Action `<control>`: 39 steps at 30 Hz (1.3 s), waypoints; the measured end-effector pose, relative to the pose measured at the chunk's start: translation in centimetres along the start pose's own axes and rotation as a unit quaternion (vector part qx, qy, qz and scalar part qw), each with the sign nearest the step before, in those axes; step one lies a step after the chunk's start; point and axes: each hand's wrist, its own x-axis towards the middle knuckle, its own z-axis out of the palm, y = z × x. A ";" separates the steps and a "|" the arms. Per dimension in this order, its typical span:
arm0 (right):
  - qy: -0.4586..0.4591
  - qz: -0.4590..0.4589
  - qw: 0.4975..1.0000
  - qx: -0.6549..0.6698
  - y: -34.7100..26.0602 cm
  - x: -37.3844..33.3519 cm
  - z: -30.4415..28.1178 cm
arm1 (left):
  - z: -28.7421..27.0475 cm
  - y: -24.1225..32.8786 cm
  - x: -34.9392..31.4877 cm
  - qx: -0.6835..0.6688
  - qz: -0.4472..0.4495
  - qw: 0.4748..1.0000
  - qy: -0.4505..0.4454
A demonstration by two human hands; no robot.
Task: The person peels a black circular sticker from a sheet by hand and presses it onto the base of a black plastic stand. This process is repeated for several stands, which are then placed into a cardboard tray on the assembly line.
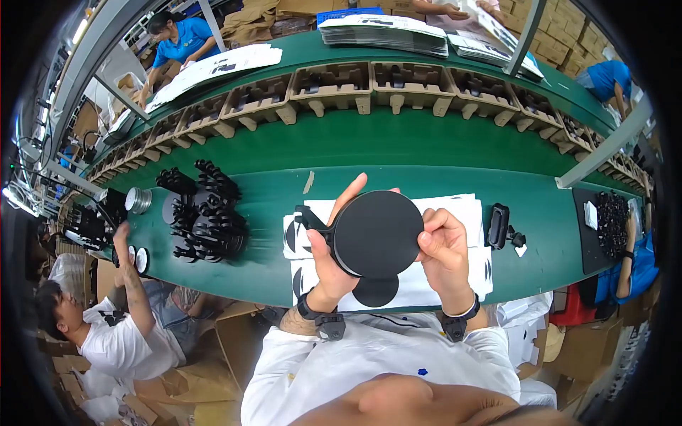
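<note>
A long green table (540, 206) bows across the middle of the frame, a pale metal post (604, 153) slanting up at its right. A light tube (80, 30) glows at upper left, cardboard boxes (561, 35) stack at upper right, and a red stool (570, 310) shows at lower right.

My left hand (328, 268) can pass leftward up to the black parts (213, 213); rightward, an oblong piece (499, 226) blocks my right hand (447, 254).

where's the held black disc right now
In the head view, the black disc is near centre, between left hand and right hand, over white sheets.
</note>
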 end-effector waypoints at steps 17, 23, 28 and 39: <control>0.016 -0.046 0.998 -0.043 1.3 -0.3 1.7 | -0.9 0.4 0.5 -0.005 0.025 1.000 0.013; 0.012 -0.064 0.996 -0.060 1.8 -0.2 2.1 | -1.2 1.0 0.3 -0.016 0.022 1.000 0.012; 0.015 -0.083 0.991 -0.101 2.3 0.1 2.4 | -1.6 1.9 0.3 0.003 0.009 1.000 0.004; 0.051 -0.312 0.796 -0.516 2.3 1.9 3.4 | -3.5 2.5 -0.8 0.000 0.055 0.998 0.003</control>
